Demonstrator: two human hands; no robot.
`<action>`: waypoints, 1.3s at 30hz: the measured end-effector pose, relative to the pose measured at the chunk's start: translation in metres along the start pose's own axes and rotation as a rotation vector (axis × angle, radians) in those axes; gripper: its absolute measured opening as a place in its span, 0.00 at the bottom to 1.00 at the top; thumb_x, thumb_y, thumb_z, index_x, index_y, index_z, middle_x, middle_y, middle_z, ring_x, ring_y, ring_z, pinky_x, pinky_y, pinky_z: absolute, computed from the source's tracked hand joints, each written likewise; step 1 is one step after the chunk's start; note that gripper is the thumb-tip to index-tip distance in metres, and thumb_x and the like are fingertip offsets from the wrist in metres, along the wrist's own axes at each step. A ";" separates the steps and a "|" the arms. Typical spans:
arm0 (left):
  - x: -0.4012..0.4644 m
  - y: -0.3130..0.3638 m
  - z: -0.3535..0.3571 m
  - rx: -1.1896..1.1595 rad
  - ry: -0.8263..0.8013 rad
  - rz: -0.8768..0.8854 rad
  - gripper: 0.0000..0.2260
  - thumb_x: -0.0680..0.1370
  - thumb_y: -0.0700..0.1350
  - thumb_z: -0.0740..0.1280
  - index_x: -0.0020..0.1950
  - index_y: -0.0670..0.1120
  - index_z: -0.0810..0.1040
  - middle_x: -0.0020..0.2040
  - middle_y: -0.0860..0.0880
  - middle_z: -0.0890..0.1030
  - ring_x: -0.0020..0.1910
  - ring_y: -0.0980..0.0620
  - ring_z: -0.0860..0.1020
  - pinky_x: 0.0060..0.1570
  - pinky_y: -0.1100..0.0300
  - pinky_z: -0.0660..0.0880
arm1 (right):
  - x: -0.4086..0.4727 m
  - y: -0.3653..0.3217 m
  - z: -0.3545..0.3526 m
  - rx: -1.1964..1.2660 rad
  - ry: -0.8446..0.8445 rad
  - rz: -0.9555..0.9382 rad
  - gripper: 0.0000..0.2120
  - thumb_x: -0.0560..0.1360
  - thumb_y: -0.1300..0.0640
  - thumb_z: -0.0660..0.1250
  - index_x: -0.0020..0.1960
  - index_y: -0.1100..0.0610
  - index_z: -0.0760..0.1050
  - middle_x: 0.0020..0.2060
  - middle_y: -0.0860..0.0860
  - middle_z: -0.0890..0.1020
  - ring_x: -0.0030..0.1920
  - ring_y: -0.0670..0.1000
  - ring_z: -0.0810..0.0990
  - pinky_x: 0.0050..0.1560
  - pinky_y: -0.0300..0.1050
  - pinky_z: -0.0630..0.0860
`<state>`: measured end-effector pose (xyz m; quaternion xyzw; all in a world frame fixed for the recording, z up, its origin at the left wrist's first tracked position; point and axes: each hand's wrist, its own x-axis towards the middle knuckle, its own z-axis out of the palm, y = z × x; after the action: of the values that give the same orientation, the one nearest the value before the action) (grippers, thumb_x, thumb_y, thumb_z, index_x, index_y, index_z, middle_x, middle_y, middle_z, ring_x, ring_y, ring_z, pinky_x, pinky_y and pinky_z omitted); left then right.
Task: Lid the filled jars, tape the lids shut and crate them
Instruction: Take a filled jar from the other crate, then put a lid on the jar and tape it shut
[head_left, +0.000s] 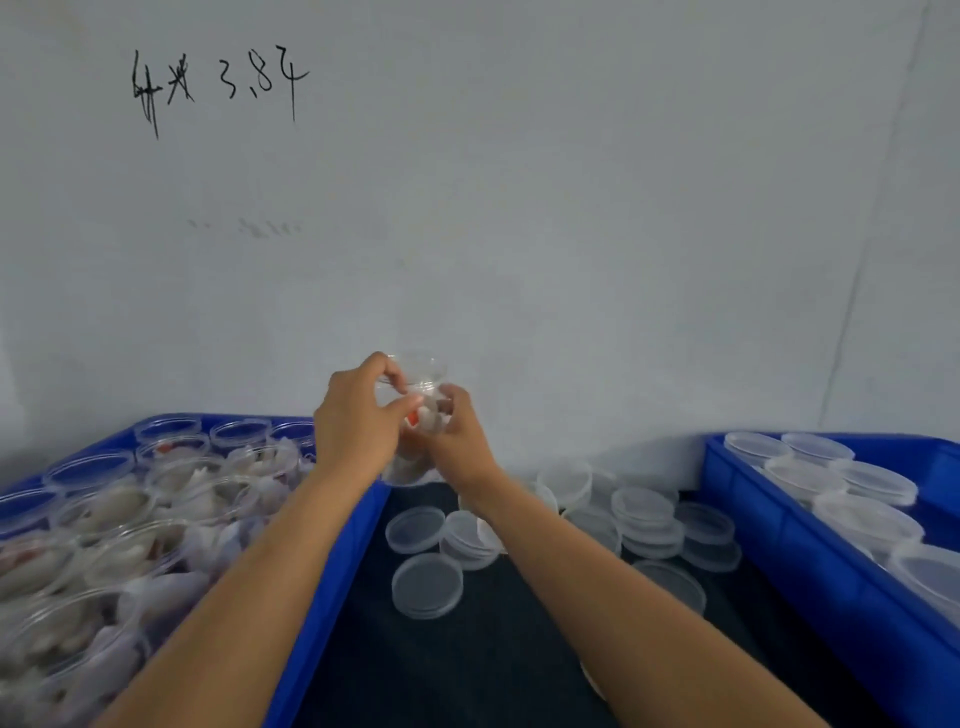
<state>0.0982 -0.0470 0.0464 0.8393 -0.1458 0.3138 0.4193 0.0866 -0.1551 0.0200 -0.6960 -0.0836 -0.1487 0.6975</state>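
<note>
Fingers (402, 410) of both hands grip one jar (421, 415); two blue crates (332, 587), perhaps ten loose lids (427, 584).

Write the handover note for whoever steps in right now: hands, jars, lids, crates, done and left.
Left hand pinches the clear lid at the held jar's mouth; right hand grips that filled jar.
Left crate: filled jars, open.
Loose lids lie on the dark surface between the crates.
Right crate: lidded jars; taping can't be judged.
Done: some jars crated.
Left: seat this lid, tape, crate, then repeat. No tape in view.
</note>
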 end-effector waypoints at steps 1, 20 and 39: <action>-0.018 0.006 0.004 -0.038 0.008 -0.015 0.07 0.76 0.48 0.71 0.45 0.51 0.73 0.53 0.51 0.77 0.45 0.52 0.76 0.40 0.61 0.68 | -0.013 0.001 -0.010 -0.027 0.014 -0.004 0.35 0.72 0.65 0.73 0.72 0.59 0.58 0.61 0.52 0.71 0.56 0.49 0.77 0.52 0.43 0.79; -0.186 -0.047 0.106 -0.527 -0.735 -0.149 0.50 0.57 0.58 0.82 0.65 0.79 0.52 0.63 0.68 0.71 0.62 0.65 0.74 0.57 0.64 0.76 | -0.160 0.105 -0.113 -0.024 0.263 0.053 0.28 0.64 0.65 0.79 0.61 0.59 0.72 0.54 0.57 0.81 0.53 0.55 0.82 0.51 0.53 0.81; -0.192 -0.063 0.126 -0.521 -0.545 -0.110 0.45 0.58 0.47 0.84 0.64 0.67 0.59 0.60 0.59 0.75 0.54 0.69 0.77 0.45 0.71 0.76 | -0.160 0.125 -0.113 -0.082 0.109 0.071 0.32 0.70 0.63 0.75 0.68 0.51 0.66 0.59 0.50 0.79 0.58 0.47 0.80 0.55 0.42 0.78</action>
<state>0.0351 -0.1124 -0.1731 0.7639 -0.2817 0.0085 0.5805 -0.0334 -0.2550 -0.1523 -0.7172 -0.0146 -0.1645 0.6770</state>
